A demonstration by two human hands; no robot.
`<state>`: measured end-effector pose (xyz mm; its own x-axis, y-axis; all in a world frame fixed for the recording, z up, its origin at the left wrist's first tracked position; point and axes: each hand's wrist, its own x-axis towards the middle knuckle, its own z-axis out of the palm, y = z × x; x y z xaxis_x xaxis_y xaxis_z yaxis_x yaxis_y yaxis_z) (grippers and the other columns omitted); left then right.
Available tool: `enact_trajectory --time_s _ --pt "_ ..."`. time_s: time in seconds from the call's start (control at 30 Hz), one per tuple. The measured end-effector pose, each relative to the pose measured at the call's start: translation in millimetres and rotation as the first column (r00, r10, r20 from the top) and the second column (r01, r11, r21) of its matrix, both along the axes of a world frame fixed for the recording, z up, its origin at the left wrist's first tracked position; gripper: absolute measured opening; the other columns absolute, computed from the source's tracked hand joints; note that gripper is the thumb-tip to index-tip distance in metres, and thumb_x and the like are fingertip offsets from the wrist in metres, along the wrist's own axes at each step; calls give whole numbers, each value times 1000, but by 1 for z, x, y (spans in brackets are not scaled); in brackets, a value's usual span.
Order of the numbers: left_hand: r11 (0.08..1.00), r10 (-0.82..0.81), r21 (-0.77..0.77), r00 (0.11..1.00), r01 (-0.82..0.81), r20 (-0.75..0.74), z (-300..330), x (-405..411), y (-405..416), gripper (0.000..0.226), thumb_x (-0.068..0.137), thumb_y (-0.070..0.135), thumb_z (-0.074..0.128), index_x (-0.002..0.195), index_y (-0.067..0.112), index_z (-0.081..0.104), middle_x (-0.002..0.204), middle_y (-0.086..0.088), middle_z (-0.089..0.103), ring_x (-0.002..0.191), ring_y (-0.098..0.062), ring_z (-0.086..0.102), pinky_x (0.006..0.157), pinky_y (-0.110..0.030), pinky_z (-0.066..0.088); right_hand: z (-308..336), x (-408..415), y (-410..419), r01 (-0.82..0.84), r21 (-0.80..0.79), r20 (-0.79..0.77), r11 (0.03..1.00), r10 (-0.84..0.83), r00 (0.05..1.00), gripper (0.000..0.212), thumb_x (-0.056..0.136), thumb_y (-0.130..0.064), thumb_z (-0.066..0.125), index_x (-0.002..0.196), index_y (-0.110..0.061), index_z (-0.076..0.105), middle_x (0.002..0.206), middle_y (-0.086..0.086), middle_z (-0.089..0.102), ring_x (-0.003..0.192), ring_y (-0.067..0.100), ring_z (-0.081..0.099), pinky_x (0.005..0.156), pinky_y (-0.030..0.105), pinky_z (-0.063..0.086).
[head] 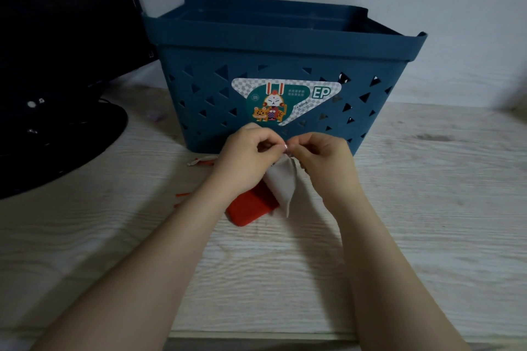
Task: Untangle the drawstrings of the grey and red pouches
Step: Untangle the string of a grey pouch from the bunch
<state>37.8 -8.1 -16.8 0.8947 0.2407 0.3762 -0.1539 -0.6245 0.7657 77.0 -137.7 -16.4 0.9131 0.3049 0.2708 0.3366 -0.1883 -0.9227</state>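
Left hand (pixel 248 155) and right hand (pixel 322 158) — fingertips pinching drawstrings atop grey pouch (pixel 282 182); red pouch (pixel 251 206) beneath.

Both hands (pixel 286 151) pinch grey pouch (pixel 282 179) top.

Grey pouch (pixel 281 181), red pouch (pixel 251 208): matt cloth. Basket (pixel 216 100): matt perforated plastic, glossy sticker (pixel 285 100). Table (pixel 427 208): pale wood-grain.

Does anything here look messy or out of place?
Yes: loose red and white cord ends trail on the table left of the hands, and the grey pouch hangs crumpled over the red pouch.
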Motion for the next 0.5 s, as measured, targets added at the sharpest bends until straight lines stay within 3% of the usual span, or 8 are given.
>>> enact_trajectory --time_s 0.2,0.37,0.5 --pt "995 13 100 995 -24 104 2 -2 1 6 82 8 64 80 10 70 79 6 50 73 -2 50 67 -7 36 1 -4 -1 -26 13 -47 1000 27 999 13 84 -4 63 75 -10 69 59 -4 60 45 -4 48 47 9 36" --pt "986 44 150 981 -73 191 -4 1 0 5 82 8 65 83 8 70 88 1 52 83 -9 52 71 -6 35 2 -6 3 15 -175 70 985 -2 998 17 87 -10 58 71 -13 61 55 -9 55 47 -2 48 48 9 36" --pt "986 22 153 952 -72 306 0 0 2 9 83 11 65 89 10 71 87 1 52 82 -6 51 70 -6 38 10 -11 1 -123 223 -230 967 175 957 23 92 -4 50 70 -5 55 45 -11 47 39 0 39 41 11 31"
